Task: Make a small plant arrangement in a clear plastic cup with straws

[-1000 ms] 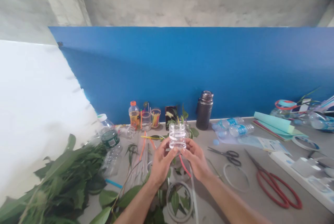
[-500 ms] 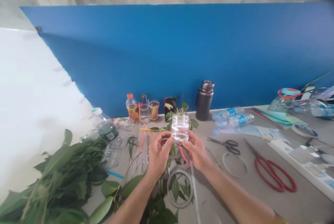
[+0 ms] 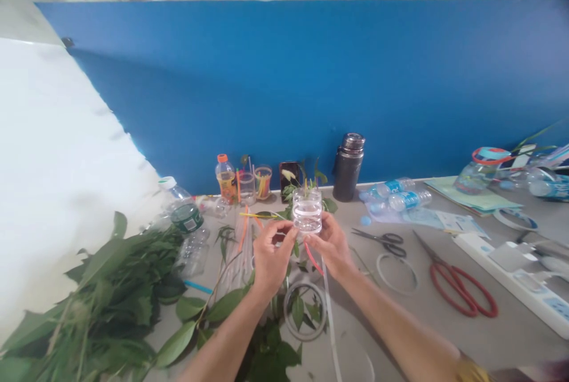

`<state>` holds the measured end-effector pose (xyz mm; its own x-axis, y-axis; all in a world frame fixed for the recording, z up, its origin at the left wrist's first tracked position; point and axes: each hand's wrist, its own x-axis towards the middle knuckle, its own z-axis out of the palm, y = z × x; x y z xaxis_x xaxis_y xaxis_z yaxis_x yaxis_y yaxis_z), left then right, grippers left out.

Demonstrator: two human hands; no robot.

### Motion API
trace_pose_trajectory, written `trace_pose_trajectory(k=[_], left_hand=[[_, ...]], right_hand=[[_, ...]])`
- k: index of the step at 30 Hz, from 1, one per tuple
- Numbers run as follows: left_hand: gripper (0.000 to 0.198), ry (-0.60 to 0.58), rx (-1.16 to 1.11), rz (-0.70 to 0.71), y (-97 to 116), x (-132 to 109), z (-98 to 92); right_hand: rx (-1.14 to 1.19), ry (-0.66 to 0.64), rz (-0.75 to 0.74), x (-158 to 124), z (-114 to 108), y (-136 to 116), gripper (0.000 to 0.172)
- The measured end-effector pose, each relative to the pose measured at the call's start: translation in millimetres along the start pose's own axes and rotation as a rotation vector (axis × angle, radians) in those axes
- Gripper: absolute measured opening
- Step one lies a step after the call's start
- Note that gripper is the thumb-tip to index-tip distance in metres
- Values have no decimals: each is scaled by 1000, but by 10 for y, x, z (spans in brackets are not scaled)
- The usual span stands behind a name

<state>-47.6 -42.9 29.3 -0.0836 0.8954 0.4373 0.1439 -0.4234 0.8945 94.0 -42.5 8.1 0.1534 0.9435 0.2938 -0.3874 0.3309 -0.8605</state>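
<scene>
A clear plastic cup [image 3: 307,213], which looks like a cut bottle base with white bands round it, is held upright in front of me. My left hand [image 3: 273,254] pinches at its lower left edge, the thumb and forefinger close together. From the right, my right hand [image 3: 332,247] grips the cup's lower side, with the thumb in front. Leafy stems [image 3: 318,175] show above the rim; whether they stand in the cup or behind it I cannot tell. A red strip [image 3: 313,258] and a roll of clear tape [image 3: 304,311] lie below my hands.
Leafy branches [image 3: 106,293] and a large clear bottle [image 3: 189,222] lie to the left. Black scissors [image 3: 384,241], a white ring [image 3: 397,274], red-handled scissors [image 3: 457,281] and a power strip [image 3: 511,281] are to the right. A dark thermos [image 3: 349,167] stands by the blue panel [image 3: 284,91].
The view has shifted slightly. My left fingers have slid down toward the cup's bottom edge, and the right hand sits a little lower on the cup too.
</scene>
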Motion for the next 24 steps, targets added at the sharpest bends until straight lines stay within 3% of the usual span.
trace_pose_trajectory(k=[8, 24], left_hand=[[21, 13, -40, -43, -47, -10, 27], [18, 36, -78, 6, -84, 0, 36]], right_hand=[[28, 23, 10, -10, 5, 21, 51], [-23, 67, -25, -68, 20, 101, 53]])
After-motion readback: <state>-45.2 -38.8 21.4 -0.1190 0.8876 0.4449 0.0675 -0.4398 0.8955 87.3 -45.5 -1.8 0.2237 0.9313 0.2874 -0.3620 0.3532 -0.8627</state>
